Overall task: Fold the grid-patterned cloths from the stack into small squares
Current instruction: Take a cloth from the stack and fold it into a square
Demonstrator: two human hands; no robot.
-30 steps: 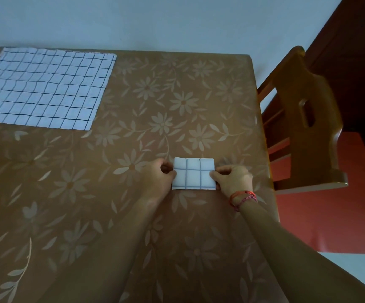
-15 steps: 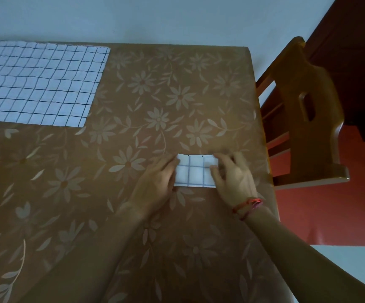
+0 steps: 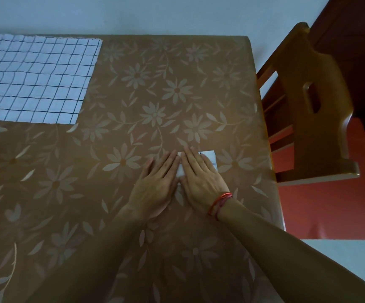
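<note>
A small folded grid-patterned cloth (image 3: 210, 158) lies near the table's right edge, mostly hidden under my hands. My left hand (image 3: 157, 185) lies flat, palm down, on its left part. My right hand (image 3: 201, 180), with a red string at the wrist, lies flat on its right part, side by side with the left. Only the cloth's far right corner and a strip between my hands show. The stack of unfolded white cloths with dark grid lines (image 3: 33, 77) lies spread flat at the far left of the table.
The table (image 3: 133, 110) is covered with a brown floral tablecloth. A wooden chair (image 3: 310, 106) stands close against the table's right side. Beyond it is red floor and dark wooden furniture. A pale wall runs behind the table.
My hands went from pinching the folded cloth's left and right edges to lying flat on top of it, sliding together toward its middle. The view has shifted slightly left.
</note>
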